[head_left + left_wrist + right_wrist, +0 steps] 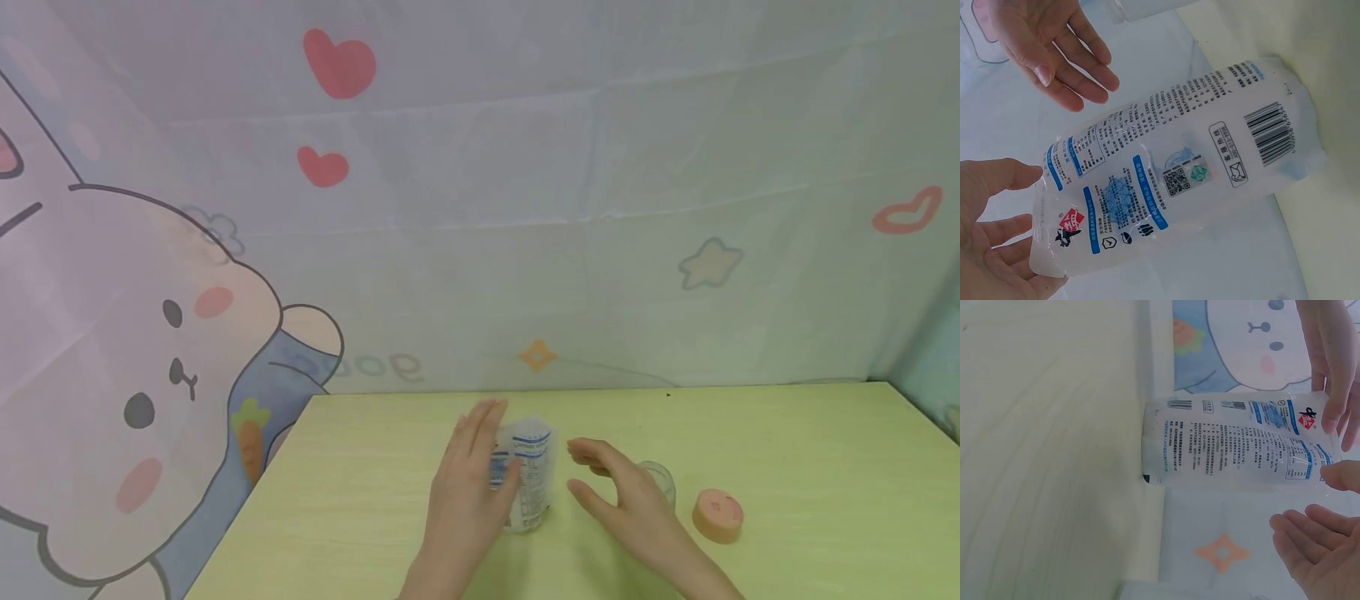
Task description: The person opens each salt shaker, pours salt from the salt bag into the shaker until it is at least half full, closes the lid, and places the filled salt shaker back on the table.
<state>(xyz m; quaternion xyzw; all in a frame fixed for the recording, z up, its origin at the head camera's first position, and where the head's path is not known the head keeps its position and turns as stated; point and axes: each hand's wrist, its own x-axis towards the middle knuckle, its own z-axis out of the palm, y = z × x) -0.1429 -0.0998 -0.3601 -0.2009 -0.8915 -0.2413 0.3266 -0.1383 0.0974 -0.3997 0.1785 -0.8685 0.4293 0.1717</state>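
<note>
A white plastic refill pouch [534, 475] with blue and black print and a barcode stands upright on the table. Around its upper left side my left hand [467, 487] holds it, thumb across the front and long, fairly straight fingers behind. In the left wrist view the fingers pass partly behind the top of the pouch [1166, 162]. My right hand [630, 504] hovers just right of the pouch with its fingers spread and nothing between them. Its palm and loosely bent fingers [1310, 540] show in the right wrist view.
Behind the right hand a clear glass jar [662, 477] is partly hidden. Farther right lies a round pink lid-like piece [717, 517]. A pale yellow-green table [825, 467] bears everything, with a printed cloth [480, 292] hanging along its back edge.
</note>
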